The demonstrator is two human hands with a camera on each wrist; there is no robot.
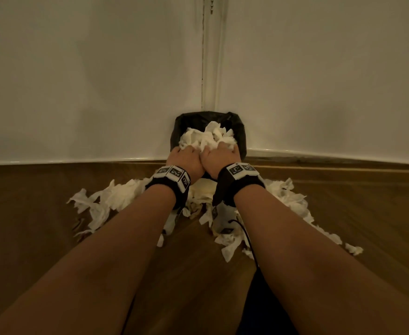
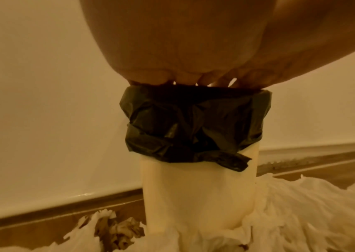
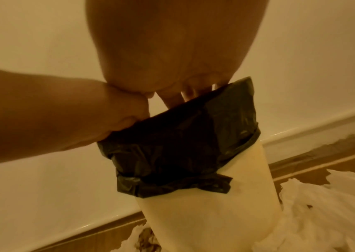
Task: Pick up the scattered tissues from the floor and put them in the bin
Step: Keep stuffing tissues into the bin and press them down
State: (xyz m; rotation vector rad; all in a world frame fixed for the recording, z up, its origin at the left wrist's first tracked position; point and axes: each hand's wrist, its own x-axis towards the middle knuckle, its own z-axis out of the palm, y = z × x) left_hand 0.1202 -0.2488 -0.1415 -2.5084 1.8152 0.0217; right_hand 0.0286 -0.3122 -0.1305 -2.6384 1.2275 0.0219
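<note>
The white bin (image 2: 198,196) with a black liner (image 1: 241,136) stands in the wall corner, heaped with white tissues (image 1: 206,137). My left hand (image 1: 186,157) and right hand (image 1: 219,157) sit side by side at the bin's near rim. Their fingers curl down into the heap and are partly buried in it. In the left wrist view my left hand (image 2: 189,81) reaches over the liner's top edge. In the right wrist view my right hand (image 3: 185,92) dips into the opening. Scattered tissues (image 1: 116,197) lie on the floor around the bin's base.
Wooden floor (image 1: 41,238) meets white walls with a skirting board (image 1: 77,159). More tissues (image 1: 293,199) spread right of the bin toward a loose scrap (image 1: 353,249). A black cable (image 1: 247,235) hangs from my right wrist strap.
</note>
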